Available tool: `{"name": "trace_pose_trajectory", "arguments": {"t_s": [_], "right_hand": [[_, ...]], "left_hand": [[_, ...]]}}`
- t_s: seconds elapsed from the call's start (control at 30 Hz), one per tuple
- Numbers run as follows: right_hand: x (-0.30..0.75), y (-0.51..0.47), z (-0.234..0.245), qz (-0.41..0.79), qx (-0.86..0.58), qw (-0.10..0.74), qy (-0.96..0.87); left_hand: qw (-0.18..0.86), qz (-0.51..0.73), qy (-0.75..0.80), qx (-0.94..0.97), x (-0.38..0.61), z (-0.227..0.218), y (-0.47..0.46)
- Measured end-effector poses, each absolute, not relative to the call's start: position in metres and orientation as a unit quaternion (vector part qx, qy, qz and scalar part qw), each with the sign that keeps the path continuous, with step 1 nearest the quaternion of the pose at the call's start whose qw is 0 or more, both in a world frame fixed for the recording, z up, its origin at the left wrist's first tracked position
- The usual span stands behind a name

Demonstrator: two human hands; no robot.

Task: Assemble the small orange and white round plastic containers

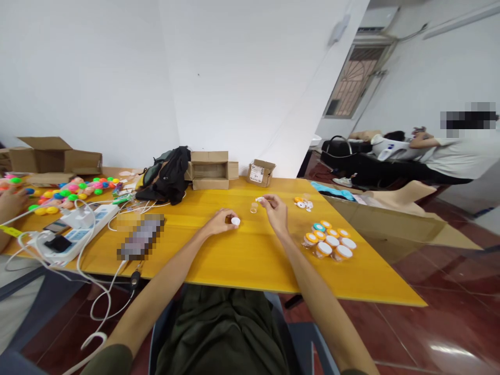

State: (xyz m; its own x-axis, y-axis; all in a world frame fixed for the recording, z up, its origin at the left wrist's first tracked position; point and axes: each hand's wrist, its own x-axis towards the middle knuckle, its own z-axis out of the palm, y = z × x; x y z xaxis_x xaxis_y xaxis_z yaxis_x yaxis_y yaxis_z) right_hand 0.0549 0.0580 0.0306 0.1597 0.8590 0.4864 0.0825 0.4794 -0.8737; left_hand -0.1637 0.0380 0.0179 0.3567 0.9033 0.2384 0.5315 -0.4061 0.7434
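My left hand is curled just above the table, its fingers closed around a small round white lid; whether a jar is attached behind it, I cannot tell. My right hand pinches a small white piece between thumb and fingertips, too small to name exactly. Right below that piece, a small clear cup stands on the yellow table. To the right of my right forearm is a cluster of several small jars with white, orange and teal lids. Loose white and orange lids lie farther back.
At the back are an open cardboard box, a smaller box and a black bag. A phone, a power strip with cables and colourful balls lie left, near another person's hand. A large carton adjoins the right edge.
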Motion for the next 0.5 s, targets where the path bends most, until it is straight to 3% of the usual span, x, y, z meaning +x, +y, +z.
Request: {"name": "trace_pose_trajectory", "arguments": {"t_s": [0.33, 0.5], "right_hand": [[0.041, 0.054, 0.023, 0.257, -0.323, 0.455, -0.789], [0.037, 0.051, 0.021, 0.224, -0.289, 0.409, -0.836]], "left_hand": [[0.284, 0.349, 0.439, 0.777, -0.155, 0.013, 0.037], [0.293, 0.353, 0.449, 0.766, -0.154, 0.012, 0.038]]}}
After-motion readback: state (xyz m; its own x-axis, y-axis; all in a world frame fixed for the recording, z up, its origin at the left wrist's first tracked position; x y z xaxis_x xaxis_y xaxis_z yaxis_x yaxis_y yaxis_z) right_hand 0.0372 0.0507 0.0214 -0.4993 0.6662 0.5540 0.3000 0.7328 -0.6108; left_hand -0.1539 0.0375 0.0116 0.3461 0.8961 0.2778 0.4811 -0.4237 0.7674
